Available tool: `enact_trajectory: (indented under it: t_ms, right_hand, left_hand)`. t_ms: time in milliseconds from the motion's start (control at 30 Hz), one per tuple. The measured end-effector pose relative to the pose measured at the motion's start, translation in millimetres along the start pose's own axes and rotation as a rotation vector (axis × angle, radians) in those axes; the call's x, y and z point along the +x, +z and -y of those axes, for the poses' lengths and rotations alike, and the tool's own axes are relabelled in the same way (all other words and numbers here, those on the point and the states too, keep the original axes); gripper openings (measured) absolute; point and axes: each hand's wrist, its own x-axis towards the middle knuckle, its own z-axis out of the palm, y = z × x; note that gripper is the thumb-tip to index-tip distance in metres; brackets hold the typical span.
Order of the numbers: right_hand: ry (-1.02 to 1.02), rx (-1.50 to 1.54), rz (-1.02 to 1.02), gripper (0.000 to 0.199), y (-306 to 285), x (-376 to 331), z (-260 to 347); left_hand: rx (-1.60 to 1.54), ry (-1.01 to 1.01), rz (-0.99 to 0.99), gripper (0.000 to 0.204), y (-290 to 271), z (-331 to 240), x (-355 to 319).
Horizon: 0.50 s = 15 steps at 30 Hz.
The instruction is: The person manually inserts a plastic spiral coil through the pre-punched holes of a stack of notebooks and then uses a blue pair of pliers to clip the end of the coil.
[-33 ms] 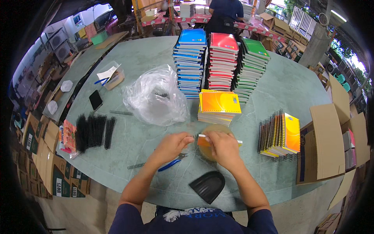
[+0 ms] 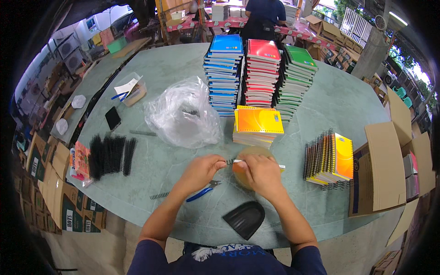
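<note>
One green worktop [image 2: 298,197] carries the arrangement. At its right edge is one open cardboard box [image 2: 382,169]. Far side, slightly right of centre: three tall notebook stacks, one blue [image 2: 224,75], one red [image 2: 262,73], one green [image 2: 298,80]. Left of these, one crumpled clear plastic bag [image 2: 176,126]. Right: one row of coil-bound yellow notebooks [image 2: 343,156], too closely set to count. Just near of the red stack, one lower yellow stack [image 2: 257,121]. Left: one dense cluster of black coils [image 2: 107,156], not individually countable.

Centre: two hands, well apart from the stacks. Beneath the right hand [image 2: 261,172], one tan disc [image 2: 239,178]; nearer, one black curved piece [image 2: 245,220]. Far left, one clear container [image 2: 136,97] and, nearer, one dark phone [image 2: 112,118]. Over the disc lies one orange notebook [image 2: 239,168], held by the right grip. Near the left hand [image 2: 201,172], one pair of blue-handled pliers [image 2: 199,194]. Two loose coils [image 2: 159,195] lie left of centre. Smallest: one dark coil [image 2: 229,162], pinched in the left grip beside the notebook's left end; whether it is threaded cannot be told.
</note>
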Motion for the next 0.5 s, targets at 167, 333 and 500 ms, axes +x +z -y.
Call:
enact_trajectory:
  t_ms: [167,333,500]
  right_hand:
    - [-0.004,0.099,-0.114,0.018,24,5,-5]
    - [0.018,0.263,-0.138,0.025,16,7,-4]
    - [0.067,0.173,-0.187,0.024,13,12,1]
  left_hand:
    - [0.225,0.338,-0.285,0.023,4,-6,2]
    - [0.541,0.453,-0.373,0.023,17,-6,-2]
    - [0.501,0.502,-0.112,0.035,113,24,-60]
